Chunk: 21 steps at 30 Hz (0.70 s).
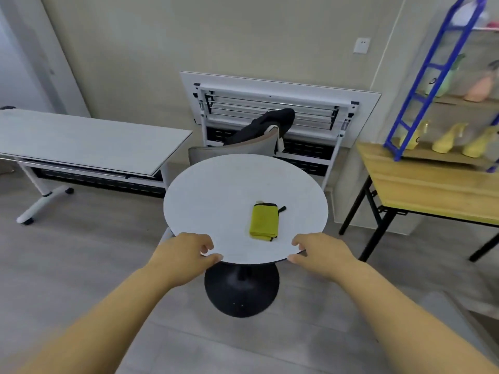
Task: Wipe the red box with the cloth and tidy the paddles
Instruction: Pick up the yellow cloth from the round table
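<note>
A cloth [263, 222] is laid on the round table [216, 190], right of its middle and toward the near rim. That rim is held at the left by the left hand [183, 255] and at the right by the right hand [321, 255]. Behind the round table a chair [235, 150] is set with a garment [266, 122] draped over its back, and behind that a folded table [280, 89] is leaned against the wall. A long table [81, 139] is placed to the left and a side table [421, 187], on which a shelf rack [445, 157] is stood, to the right.

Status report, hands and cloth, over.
Left hand and right hand grip round table rim. Yellow cloth on top, untouched. No red box or paddles visible.
</note>
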Each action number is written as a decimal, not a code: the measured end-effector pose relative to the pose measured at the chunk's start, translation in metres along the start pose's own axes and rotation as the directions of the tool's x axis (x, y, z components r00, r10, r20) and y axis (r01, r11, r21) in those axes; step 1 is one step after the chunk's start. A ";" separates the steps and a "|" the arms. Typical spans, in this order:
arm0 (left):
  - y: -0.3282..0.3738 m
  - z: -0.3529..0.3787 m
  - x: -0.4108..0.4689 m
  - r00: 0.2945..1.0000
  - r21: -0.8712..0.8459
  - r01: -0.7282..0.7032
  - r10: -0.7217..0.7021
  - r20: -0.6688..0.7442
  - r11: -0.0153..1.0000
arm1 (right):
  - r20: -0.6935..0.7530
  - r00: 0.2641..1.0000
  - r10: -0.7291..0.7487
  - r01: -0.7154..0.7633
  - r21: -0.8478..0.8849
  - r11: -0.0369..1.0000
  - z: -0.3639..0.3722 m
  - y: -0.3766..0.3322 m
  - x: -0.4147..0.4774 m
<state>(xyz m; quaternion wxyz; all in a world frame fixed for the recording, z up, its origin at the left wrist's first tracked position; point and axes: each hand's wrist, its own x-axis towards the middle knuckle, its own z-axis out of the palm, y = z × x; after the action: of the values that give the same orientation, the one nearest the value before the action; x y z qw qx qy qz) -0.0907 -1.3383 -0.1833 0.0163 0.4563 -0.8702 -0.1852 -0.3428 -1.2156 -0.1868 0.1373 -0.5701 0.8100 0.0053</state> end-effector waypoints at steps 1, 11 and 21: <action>0.002 0.005 0.017 1.000 -0.032 0.002 -0.001 0.017 0.999 | 0.006 1.000 0.027 -0.027 0.019 0.999 0.001 0.008 0.013; 0.019 0.078 0.149 0.968 -0.217 0.096 -0.041 0.248 0.971 | 0.062 0.965 0.256 -0.263 0.139 0.955 0.022 0.058 0.097; 0.012 0.148 0.275 0.905 -0.215 0.170 -0.066 0.421 0.962 | 0.160 0.898 0.410 -0.436 0.187 0.880 0.052 0.061 0.166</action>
<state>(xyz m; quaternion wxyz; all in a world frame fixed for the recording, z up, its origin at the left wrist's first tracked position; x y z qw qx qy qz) -0.2895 -1.5065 -0.3561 -0.1210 0.4539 -0.7949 -0.3840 -0.4397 -1.3391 -0.2843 0.2414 -0.3595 0.9012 -0.0205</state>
